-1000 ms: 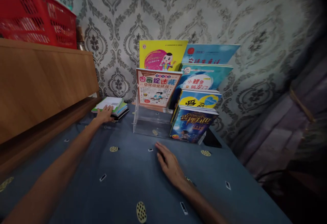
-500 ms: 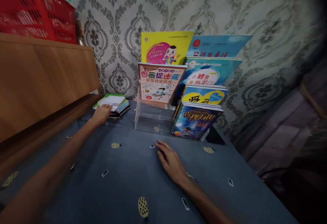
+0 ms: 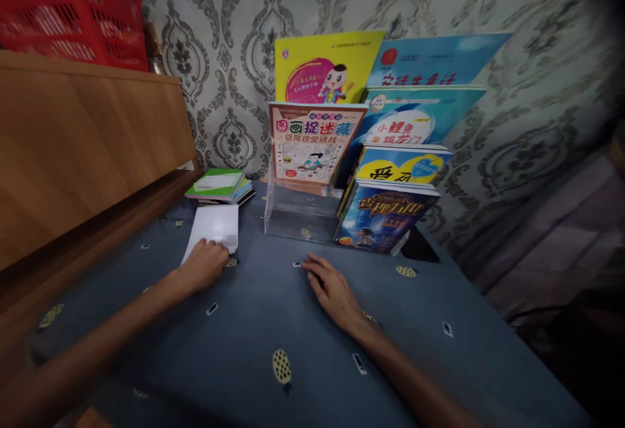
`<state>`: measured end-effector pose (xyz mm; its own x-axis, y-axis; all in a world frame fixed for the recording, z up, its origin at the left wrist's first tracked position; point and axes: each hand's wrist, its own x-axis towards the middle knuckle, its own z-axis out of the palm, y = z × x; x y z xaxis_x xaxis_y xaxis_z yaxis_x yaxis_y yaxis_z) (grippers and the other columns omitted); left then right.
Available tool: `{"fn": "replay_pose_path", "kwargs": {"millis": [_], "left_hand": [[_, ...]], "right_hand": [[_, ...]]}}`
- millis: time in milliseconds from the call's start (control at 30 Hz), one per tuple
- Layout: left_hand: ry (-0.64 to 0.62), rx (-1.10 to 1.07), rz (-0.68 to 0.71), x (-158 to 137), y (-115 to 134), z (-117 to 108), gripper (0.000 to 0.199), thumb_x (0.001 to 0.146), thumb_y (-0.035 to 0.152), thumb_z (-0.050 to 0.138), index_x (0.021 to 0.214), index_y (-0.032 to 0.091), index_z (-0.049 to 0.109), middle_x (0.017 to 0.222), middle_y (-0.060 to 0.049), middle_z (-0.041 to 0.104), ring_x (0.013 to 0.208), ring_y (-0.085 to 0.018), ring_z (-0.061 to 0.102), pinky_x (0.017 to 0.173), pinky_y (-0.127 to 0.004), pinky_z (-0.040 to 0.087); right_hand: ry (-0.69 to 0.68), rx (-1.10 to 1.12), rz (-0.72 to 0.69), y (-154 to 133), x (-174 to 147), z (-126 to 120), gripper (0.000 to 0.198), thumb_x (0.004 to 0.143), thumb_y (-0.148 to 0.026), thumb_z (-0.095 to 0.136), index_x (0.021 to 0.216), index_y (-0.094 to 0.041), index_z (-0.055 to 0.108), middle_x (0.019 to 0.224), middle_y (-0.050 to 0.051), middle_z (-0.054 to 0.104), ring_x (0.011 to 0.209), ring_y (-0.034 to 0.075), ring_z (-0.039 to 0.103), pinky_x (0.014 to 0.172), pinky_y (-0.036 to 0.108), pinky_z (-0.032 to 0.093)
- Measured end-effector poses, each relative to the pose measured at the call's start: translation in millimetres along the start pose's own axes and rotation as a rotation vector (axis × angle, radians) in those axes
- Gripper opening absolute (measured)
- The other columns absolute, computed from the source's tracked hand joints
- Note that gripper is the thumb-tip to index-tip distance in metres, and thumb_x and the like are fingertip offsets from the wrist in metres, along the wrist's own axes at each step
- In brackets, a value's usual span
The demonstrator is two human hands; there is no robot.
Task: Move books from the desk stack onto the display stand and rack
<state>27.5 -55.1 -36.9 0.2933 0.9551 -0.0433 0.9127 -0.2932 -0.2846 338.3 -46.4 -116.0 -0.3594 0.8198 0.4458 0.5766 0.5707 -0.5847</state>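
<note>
My left hand (image 3: 205, 264) is closed on the near edge of a thin white booklet (image 3: 215, 223), which slants just above or on the tablecloth; whether it touches the cloth I cannot tell. Directly behind it lies a small stack of books (image 3: 219, 184) with a green cover on top. My right hand (image 3: 332, 291) rests on the tablecloth with fingers loosely stretched and holds nothing. Beyond that hand stands a clear tiered book rack (image 3: 303, 216). Its left column bears a yellow book (image 3: 307, 53) and a brown-bordered book (image 3: 312, 151); several blue and yellow books, including a dark blue one (image 3: 385, 219), fill the right.
A dark tablecloth (image 3: 244, 363) with pineapple prints covers the table. At the left is a wooden cabinet (image 3: 92, 135) with a red plastic basket (image 3: 112, 24) on it. A black flat object (image 3: 420, 245) lies right of the rack. Patterned wallpaper rises behind.
My left hand has drawn the white booklet off the stack, toward me and slightly right, uncovering the green cover. My right hand stays on the cloth. The view has shifted a little.
</note>
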Motion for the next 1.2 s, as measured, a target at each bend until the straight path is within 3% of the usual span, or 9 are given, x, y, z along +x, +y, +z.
{"fn": "replay_pose_path", "kwargs": {"millis": [167, 267, 367, 567, 733, 867, 1000, 1100, 1200], "left_hand": [[-0.008, -0.182, 0.182, -38.9, 68.7, -33.2, 0.036, 0.099, 0.024, 0.039, 0.084, 0.016, 0.071, 0.084, -0.013, 0.075, 0.080, -0.028, 0.073, 0.072, -0.038, 0.051], [0.019, -0.386, 0.260, -48.2, 103.2, -47.7, 0.036, 0.102, 0.030, 0.039, 0.091, 0.015, 0.070, 0.087, -0.011, 0.075, 0.085, -0.028, 0.073, 0.075, -0.038, 0.053], [0.061, -0.538, 0.370, -51.8, 119.3, -45.3, 0.031, 0.103, 0.029, 0.042, 0.101, 0.016, 0.070, 0.099, -0.010, 0.074, 0.096, -0.025, 0.070, 0.085, -0.036, 0.054], [0.157, -0.575, 0.504, -58.0, 110.5, -8.4, 0.035, 0.101, 0.024, 0.045, 0.133, 0.014, 0.057, 0.139, -0.014, 0.060, 0.130, -0.025, 0.055, 0.111, -0.042, 0.042], [0.237, -0.465, 0.390, -41.4, 86.7, 25.9, 0.046, 0.105, 0.035, 0.039, 0.146, 0.015, 0.044, 0.152, -0.014, 0.049, 0.142, -0.024, 0.044, 0.119, -0.046, 0.034], [0.236, -0.418, 0.284, -24.4, 64.3, 42.1, 0.053, 0.106, 0.045, 0.034, 0.148, 0.015, 0.042, 0.155, -0.014, 0.045, 0.146, -0.024, 0.039, 0.119, -0.048, 0.033], [0.202, -0.423, 0.251, -18.4, 53.6, 45.1, 0.056, 0.105, 0.048, 0.033, 0.151, 0.016, 0.038, 0.159, -0.013, 0.039, 0.150, -0.025, 0.031, 0.121, -0.049, 0.028], [0.132, -0.470, 0.361, -13.7, 53.6, 37.8, 0.055, 0.105, 0.044, 0.036, 0.153, 0.017, 0.034, 0.161, -0.012, 0.036, 0.151, -0.024, 0.028, 0.123, -0.050, 0.023], [0.057, -0.543, 0.609, -3.2, 59.4, 25.2, 0.049, 0.103, 0.028, 0.039, 0.152, 0.022, 0.037, 0.160, -0.008, 0.038, 0.151, -0.020, 0.028, 0.125, -0.050, 0.016]], "right_hand": [[-0.007, -0.007, -0.013, -0.4, 1.3, -0.2, 0.034, 0.094, -0.022, 0.047, 0.115, -0.020, 0.074, 0.133, 0.014, 0.066, 0.123, 0.028, 0.064, 0.106, 0.049, 0.050], [-0.008, 0.001, -0.004, -0.4, 2.5, -1.9, 0.034, 0.095, -0.024, 0.046, 0.116, -0.020, 0.074, 0.131, 0.015, 0.067, 0.121, 0.028, 0.064, 0.104, 0.049, 0.051], [0.007, 0.023, 0.003, -2.8, 1.9, -5.2, 0.035, 0.096, -0.025, 0.045, 0.116, -0.022, 0.074, 0.126, 0.013, 0.070, 0.117, 0.028, 0.067, 0.101, 0.049, 0.053], [-0.041, 0.016, -0.118, -19.4, -9.8, -5.5, 0.033, 0.098, -0.027, 0.046, 0.121, -0.021, 0.070, 0.125, 0.012, 0.071, 0.119, 0.026, 0.065, 0.100, 0.047, 0.053], [-0.205, -0.181, -0.299, -36.7, -17.0, -2.1, 0.032, 0.097, -0.026, 0.053, 0.125, -0.018, 0.067, 0.129, 0.015, 0.068, 0.124, 0.029, 0.060, 0.105, 0.051, 0.048], [-0.253, -0.255, -0.331, -44.2, -16.5, -5.5, 0.031, 0.098, -0.023, 0.053, 0.125, -0.017, 0.066, 0.131, 0.016, 0.067, 0.126, 0.028, 0.058, 0.106, 0.050, 0.045], [-0.245, -0.266, -0.333, -48.3, -15.4, -9.2, 0.023, 0.098, -0.023, 0.053, 0.112, -0.016, 0.070, 0.114, 0.013, 0.073, 0.109, 0.027, 0.063, 0.097, 0.046, 0.047], [-0.205, -0.245, -0.339, -49.5, -15.7, -9.3, 0.025, 0.100, -0.021, 0.048, 0.094, -0.017, 0.072, 0.086, 0.008, 0.073, 0.084, 0.022, 0.062, 0.084, 0.040, 0.047], [-0.110, -0.173, -0.367, -48.6, -16.6, -7.9, 0.028, 0.101, -0.020, 0.045, 0.088, -0.017, 0.070, 0.079, 0.007, 0.071, 0.075, 0.019, 0.061, 0.078, 0.036, 0.046]]}}
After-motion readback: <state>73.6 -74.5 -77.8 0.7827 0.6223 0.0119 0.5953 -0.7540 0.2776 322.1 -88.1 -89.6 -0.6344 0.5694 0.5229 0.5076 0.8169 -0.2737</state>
